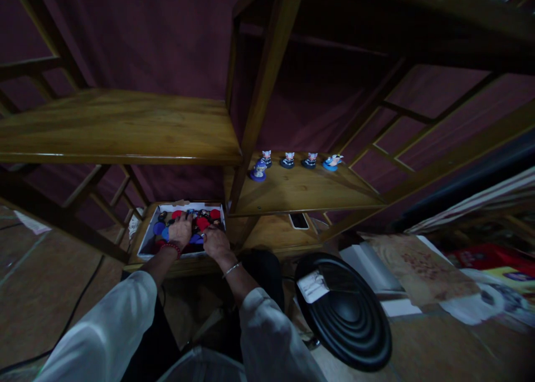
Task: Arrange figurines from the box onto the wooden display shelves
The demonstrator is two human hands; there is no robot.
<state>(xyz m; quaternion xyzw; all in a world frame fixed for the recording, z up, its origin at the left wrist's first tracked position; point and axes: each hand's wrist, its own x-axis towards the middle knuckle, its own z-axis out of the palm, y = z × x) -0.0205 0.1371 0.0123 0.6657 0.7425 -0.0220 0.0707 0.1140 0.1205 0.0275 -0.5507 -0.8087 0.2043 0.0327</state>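
Observation:
A shallow white-lined box (149, 234) on the lower shelf holds several small figurines with round red, blue and purple bases. My left hand (180, 231), with a red beaded bracelet at its wrist, reaches into the box, fingers stretched over the figurines. To its right, my right hand (216, 241) is curled at the box's right side. Its fingers are bent close to a round red piece (203, 223); what they hold, if anything, is hidden. On the shelf to the right stand a purple-based figurine (258, 172) and several others, including a light-blue one (332, 162).
The wooden shelf unit (267, 92) has an upright post right of the box and a higher board (117, 128) above it. A phone (298, 221) lies on the lower shelf. A round black stool (346, 315) stands at right, near cardboard (418, 265) and bags.

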